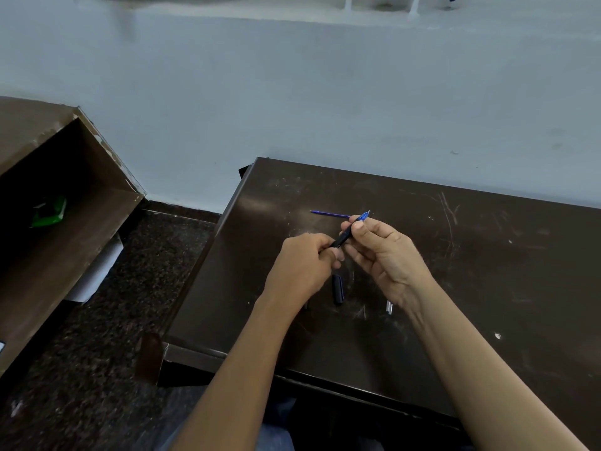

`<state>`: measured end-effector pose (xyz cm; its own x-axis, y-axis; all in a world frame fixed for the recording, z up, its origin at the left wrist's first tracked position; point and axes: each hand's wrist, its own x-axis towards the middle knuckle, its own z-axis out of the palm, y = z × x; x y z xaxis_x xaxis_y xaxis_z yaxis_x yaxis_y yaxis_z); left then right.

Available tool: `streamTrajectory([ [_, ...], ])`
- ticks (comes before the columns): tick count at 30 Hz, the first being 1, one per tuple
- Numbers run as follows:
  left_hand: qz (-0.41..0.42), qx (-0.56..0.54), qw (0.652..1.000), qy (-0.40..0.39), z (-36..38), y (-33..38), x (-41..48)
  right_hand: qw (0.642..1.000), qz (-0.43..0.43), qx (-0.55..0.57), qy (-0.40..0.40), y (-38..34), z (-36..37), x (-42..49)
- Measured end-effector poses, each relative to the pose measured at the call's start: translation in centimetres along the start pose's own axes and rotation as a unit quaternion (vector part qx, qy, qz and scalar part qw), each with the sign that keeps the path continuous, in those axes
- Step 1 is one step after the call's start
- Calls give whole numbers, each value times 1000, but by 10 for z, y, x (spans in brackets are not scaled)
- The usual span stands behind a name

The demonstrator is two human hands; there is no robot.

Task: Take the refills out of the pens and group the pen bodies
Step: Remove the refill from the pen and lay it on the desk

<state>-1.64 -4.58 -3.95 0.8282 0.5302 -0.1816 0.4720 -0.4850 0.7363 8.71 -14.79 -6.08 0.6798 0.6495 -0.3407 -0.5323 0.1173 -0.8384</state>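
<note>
Both hands hold one black pen point(342, 239) above the dark table point(487, 255). My left hand point(304, 265) grips its rear end. The fingers of my right hand point(383, 255) pinch the front, where a blue grip and metal tip point(365, 217) stick out. A loose blue refill point(330, 214) lies on the table just beyond the hands. A black pen cap point(338, 289) lies below the hands. A small silver pen part point(389, 306) shows by my right wrist; the rest of it is hidden.
The table's left edge point(208, 255) drops to a dark speckled floor point(107, 336). A brown open shelf unit point(65, 196) stands at the left with a green packet point(48, 211) inside. A pale wall point(325, 92) rises behind the table.
</note>
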Motion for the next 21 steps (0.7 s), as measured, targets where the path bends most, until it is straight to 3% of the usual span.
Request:
streamTrajectory([
  [2, -12, 47, 999, 21, -2, -4, 0, 999, 36, -28, -17, 10, -2, 2],
  [4, -37, 87, 995, 39, -3, -7, 0, 980, 48, -194, -13, 23, -7, 2],
  [5, -48, 97, 993, 41, -2, -7, -1, 937, 22, -350, -2, 30, -12, 1],
  [7, -58, 110, 992, 36, -1, -6, -3, 803, -40, -594, -10, 40, -17, -4],
  [8, -57, 114, 991, 33, -1, -5, -4, 759, -58, -648, -26, 45, -17, -6],
  [9, -57, 116, 991, 30, -1, -5, -4, 739, -60, -670, -40, 49, -16, -8],
  [18, -61, 131, 989, 23, -2, -4, -4, 718, 13, -693, -65, 49, -13, -5],
  [19, -60, 133, 989, 24, -3, -4, -4, 735, 12, -676, -56, 48, -13, -4],
  [21, -60, 133, 989, 28, -4, -5, -3, 810, 13, -586, 8, 42, -12, 1],
])
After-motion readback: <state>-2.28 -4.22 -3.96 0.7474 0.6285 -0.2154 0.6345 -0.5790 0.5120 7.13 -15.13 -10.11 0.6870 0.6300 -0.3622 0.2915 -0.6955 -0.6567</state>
